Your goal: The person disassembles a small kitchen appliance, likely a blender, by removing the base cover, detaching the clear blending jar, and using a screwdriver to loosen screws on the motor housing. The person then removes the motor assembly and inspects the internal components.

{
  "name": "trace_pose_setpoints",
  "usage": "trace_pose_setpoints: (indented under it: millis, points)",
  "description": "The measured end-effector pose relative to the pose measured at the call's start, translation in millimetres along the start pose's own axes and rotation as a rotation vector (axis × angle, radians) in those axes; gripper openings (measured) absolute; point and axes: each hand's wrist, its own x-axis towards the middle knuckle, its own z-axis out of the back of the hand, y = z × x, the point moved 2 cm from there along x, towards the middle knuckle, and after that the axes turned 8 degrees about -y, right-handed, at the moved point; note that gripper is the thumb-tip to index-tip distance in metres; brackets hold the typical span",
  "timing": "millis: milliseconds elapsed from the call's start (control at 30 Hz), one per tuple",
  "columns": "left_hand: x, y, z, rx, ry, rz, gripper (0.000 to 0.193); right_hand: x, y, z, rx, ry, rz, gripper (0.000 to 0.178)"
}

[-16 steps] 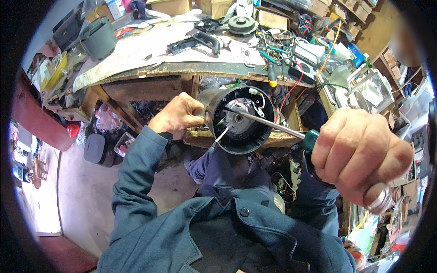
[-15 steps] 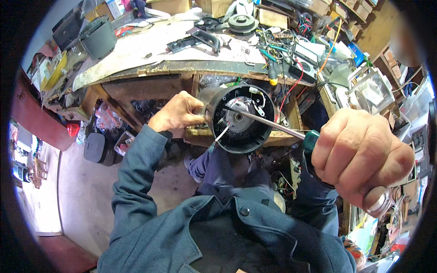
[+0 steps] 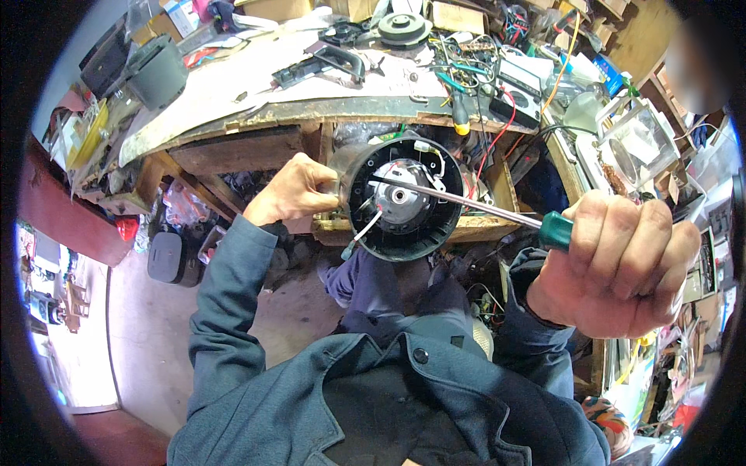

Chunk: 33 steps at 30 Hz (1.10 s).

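Observation:
A black round housing [image 3: 359,167] is tilted toward me in front of the bench, its mouth facing up. Inside it is a silver motor [image 3: 399,196], with short white wires and connectors around it. At the housing's left side, my left hand [image 3: 295,190] is closed on a small part of it, possibly a handle or tab. My right hand [image 3: 625,260] wraps round the green handle of a long screwdriver [image 3: 486,211]. Its shaft reaches left across the opening, and the tip is inside the housing near the motor's upper left. Whether the tip touches a screw is too small to tell.
Behind the housing stands a cluttered workbench [image 3: 233,124] with a worn front edge. On it lie a grey pot-like container [image 3: 155,74], a round grey disc part [image 3: 404,29], pliers and tangled wires. A yellow-and-black screwdriver [image 3: 461,116] hangs over the edge. A dark bin [image 3: 167,258] stands on the floor.
My right hand has turned on the screwdriver and shifted a little, showing more of the green handle. The tip stays inside the housing. My left hand keeps its hold.

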Motion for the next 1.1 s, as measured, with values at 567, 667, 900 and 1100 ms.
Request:
trace_pose_setpoints:
  millis: [567, 667, 900, 1100]
  points:
    - [13, 9, 1, -0.108, 0.039, 0.078, 0.016, -78, -3, 99, -0.367, -0.365, 0.140, 0.032]
    - [9, 4, 5, -0.096, 0.041, 0.104, 0.015, -110, 9, 124, -0.865, -0.385, 0.041, 0.040]
    - [10, -3, 5, -0.182, 0.053, 0.135, 0.020, -123, 36, 117, -1.353, 0.165, -0.267, 0.041]
    - [10, -4, 3, -0.182, 0.019, 0.106, 0.021, -119, 27, 101, -1.438, 0.334, -0.399, 0.044]
